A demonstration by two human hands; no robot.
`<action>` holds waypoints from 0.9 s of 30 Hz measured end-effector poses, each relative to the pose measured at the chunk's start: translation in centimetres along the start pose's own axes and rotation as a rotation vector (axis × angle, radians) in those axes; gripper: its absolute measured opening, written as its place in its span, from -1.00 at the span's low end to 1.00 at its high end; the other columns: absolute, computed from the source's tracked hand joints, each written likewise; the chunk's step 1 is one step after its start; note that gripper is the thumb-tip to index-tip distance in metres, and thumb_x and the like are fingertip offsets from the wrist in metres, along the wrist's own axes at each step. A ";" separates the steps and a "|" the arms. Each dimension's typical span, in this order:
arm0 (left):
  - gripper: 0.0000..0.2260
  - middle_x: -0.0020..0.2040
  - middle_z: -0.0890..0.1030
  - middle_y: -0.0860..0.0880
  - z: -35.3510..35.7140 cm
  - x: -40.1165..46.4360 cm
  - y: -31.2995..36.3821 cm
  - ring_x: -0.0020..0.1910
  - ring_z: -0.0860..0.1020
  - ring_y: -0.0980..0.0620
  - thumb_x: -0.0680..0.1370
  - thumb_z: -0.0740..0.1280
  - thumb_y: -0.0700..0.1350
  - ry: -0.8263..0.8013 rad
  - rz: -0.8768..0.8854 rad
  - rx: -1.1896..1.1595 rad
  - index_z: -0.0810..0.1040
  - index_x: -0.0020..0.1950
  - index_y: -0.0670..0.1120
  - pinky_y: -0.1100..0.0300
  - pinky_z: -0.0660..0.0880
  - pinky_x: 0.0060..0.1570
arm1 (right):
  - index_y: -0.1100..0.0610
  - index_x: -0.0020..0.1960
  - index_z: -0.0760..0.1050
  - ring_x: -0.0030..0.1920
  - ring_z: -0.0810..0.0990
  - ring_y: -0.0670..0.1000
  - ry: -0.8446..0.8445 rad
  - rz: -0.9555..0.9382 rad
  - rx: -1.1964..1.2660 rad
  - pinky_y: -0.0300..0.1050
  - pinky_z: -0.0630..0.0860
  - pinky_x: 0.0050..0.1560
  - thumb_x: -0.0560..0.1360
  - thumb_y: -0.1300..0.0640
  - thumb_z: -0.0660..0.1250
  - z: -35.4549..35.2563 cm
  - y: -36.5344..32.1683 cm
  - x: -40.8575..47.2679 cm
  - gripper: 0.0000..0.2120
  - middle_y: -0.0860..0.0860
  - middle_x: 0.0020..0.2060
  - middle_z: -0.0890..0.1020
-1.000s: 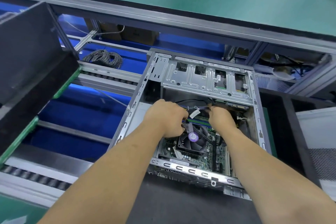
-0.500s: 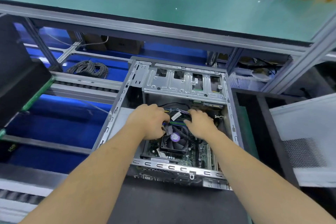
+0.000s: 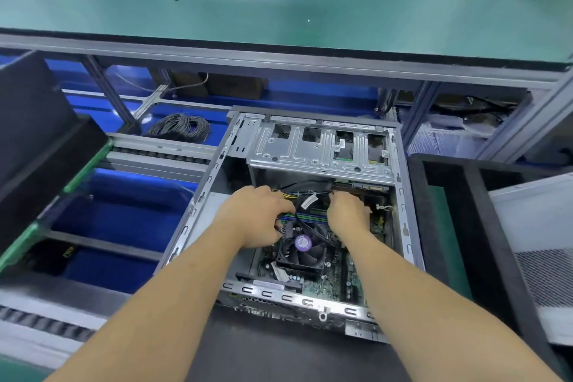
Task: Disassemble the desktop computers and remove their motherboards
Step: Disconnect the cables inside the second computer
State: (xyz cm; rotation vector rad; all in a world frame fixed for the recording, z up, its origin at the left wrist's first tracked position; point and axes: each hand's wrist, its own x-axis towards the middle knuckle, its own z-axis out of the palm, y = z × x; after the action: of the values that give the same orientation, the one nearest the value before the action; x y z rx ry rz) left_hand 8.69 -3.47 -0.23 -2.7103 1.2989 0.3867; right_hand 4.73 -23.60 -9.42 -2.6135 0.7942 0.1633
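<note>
Green shelf [image 3: 217,9] spans far side, above the work level. Open case [image 3: 400,195] lies on its side on a dark mat [image 3: 279,360], opening up, likely so the inside is reachable from above. Drive cage [image 3: 319,152] fills the far half of the case. Motherboard [image 3: 338,282] sits in the near half, still mounted, fan [image 3: 302,246] on it. Cable coil [image 3: 179,127] lies far left, well apart. Left hand [image 3: 257,217] is curled around a black plug with its wire bundle, just left of the fan. Right hand [image 3: 348,212] pinches black cables [image 3: 310,192] at the far edge of the board, probably steadying them. Judged step: unplugging power leads before board removal.
</note>
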 end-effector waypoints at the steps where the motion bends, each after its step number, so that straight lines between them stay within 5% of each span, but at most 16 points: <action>1: -0.51 0.32 0.52 0.14 0.0 0.0 0.0 0.26 0.44 0.02 0.46 0.27 -0.01 0.000 0.003 -0.002 0.44 0.40 0.20 0.04 0.41 0.22 | -0.06 0.38 0.48 0.16 0.55 0.20 -0.025 0.020 -0.049 0.13 0.32 0.26 0.60 0.28 0.13 -0.2 0.0 0.2 -0.56 0.12 0.15 0.64; 3: -0.52 0.31 0.52 0.14 0.1 0.1 -0.1 0.25 0.45 0.01 0.45 0.28 -0.01 0.004 0.004 -0.019 0.44 0.39 0.20 0.03 0.41 0.21 | -0.03 0.33 0.53 0.17 0.56 0.19 -0.037 0.086 -0.120 0.16 0.29 0.38 0.62 0.26 0.14 -0.4 -0.2 0.6 -0.61 0.12 0.14 0.64; 6: -0.54 0.28 0.54 0.13 0.3 0.4 -0.4 0.22 0.46 0.01 0.45 0.26 0.01 0.008 0.014 -0.036 0.45 0.36 0.19 0.03 0.43 0.18 | 0.15 -0.05 0.59 0.09 0.60 0.19 0.004 0.115 -0.114 0.16 0.35 0.38 0.67 0.09 0.13 0.1 -0.1 1.1 -0.70 0.16 0.01 0.67; 8: -0.55 0.25 0.54 0.12 0.5 0.6 -0.6 0.22 0.45 0.00 0.45 0.25 0.02 0.014 0.024 -0.042 0.46 0.35 0.18 0.03 0.45 0.16 | 0.12 -0.17 0.46 -0.03 0.61 0.18 -0.007 0.098 -0.028 0.03 0.51 0.08 0.68 -0.06 0.07 0.2 0.3 1.2 -0.62 0.12 -0.11 0.66; 10: -0.55 0.25 0.53 0.11 0.8 0.6 -0.7 0.22 0.45 0.01 0.45 0.25 0.03 0.023 0.037 -0.050 0.46 0.35 0.18 0.04 0.46 0.14 | 0.15 -0.18 0.43 -0.16 0.58 0.14 -0.053 0.104 0.008 -0.11 0.39 -0.31 0.67 -0.13 0.02 0.0 0.7 1.5 -0.55 0.04 -0.28 0.57; 13: -0.57 0.25 0.53 0.12 0.9 0.8 -0.9 0.23 0.45 0.01 0.46 0.25 0.05 0.029 0.052 -0.077 0.47 0.34 0.18 0.04 0.46 0.15 | 0.09 0.15 0.55 -0.17 0.53 0.09 -0.132 0.106 0.102 -0.14 0.32 -0.30 0.63 -0.12 0.03 -0.2 0.9 1.6 -0.58 0.06 -0.16 0.60; 16: -0.59 0.24 0.53 0.13 1.0 0.8 -1.0 0.24 0.44 0.02 0.47 0.25 0.07 0.037 0.060 -0.088 0.49 0.32 0.19 0.03 0.46 0.15 | -0.06 0.49 0.37 0.02 0.53 0.11 -0.194 0.084 0.153 -0.12 0.38 -0.11 0.49 -0.24 0.12 -0.3 1.0 1.4 -0.39 0.08 0.19 0.61; 18: -0.61 0.22 0.53 0.12 1.0 0.8 -1.0 0.23 0.45 0.01 0.47 0.25 0.07 0.038 0.065 -0.084 0.49 0.31 0.19 0.03 0.46 0.13 | -0.10 0.52 0.32 0.19 0.55 0.11 -0.201 0.041 0.097 -0.13 0.41 -0.04 0.42 -0.27 0.22 -0.2 1.1 1.4 -0.31 0.02 0.34 0.55; 24: -0.61 0.23 0.53 0.10 0.8 0.8 -0.9 0.27 0.44 0.01 0.48 0.25 0.07 0.028 0.068 -0.087 0.50 0.31 0.18 0.01 0.45 0.16 | -0.02 0.28 0.54 0.04 0.59 0.10 -0.128 -0.036 0.025 -0.09 0.51 -0.04 0.42 -0.31 0.23 0.2 1.1 0.9 -0.44 0.01 0.12 0.66; 27: -0.62 0.21 0.54 0.10 0.7 0.7 -0.9 0.26 0.45 0.00 0.47 0.25 0.06 0.030 0.069 -0.092 0.51 0.29 0.17 0.00 0.46 0.15 | -0.01 0.35 0.51 0.18 0.58 0.10 -0.125 -0.017 0.044 -0.07 0.47 0.07 0.47 -0.28 0.26 0.3 1.2 1.1 -0.44 0.01 0.22 0.63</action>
State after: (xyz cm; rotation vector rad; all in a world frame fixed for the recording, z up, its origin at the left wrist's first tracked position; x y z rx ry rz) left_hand 9.74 -3.28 -1.14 -2.7614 1.4199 0.4240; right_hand 5.03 -24.92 -10.38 -2.5393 0.7242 0.2979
